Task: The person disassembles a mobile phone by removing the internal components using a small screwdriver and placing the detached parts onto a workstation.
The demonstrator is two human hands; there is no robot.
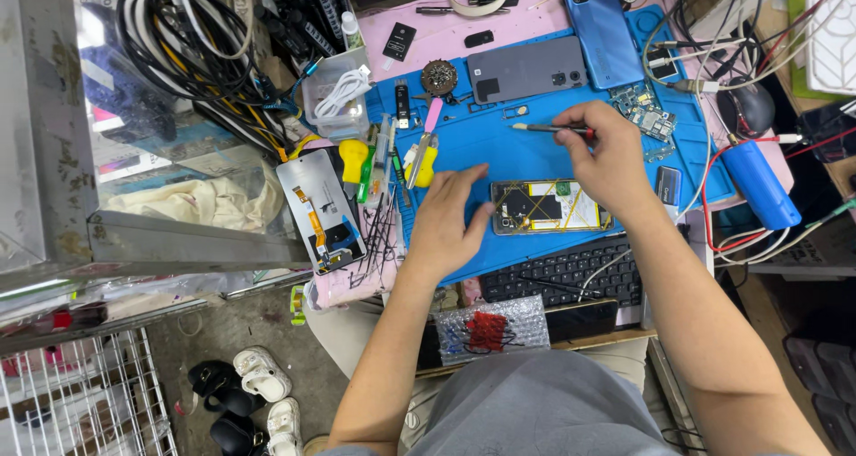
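- Two hands work over a blue silicone repair mat point(526, 144) on the tabletop.
- Our left hand point(448, 224) rests loose, fingers spread, touching the left end of an opened phone with its yellow-taped insides showing point(550, 208), which lies at the mat's near edge.
- Our right hand point(609, 157) grips a thin red-handled screwdriver point(548, 129), tip pointing left, just beyond the phone.
- Far on the mat lie a grey phone back cover point(526, 69) and a blue phone point(604, 30).
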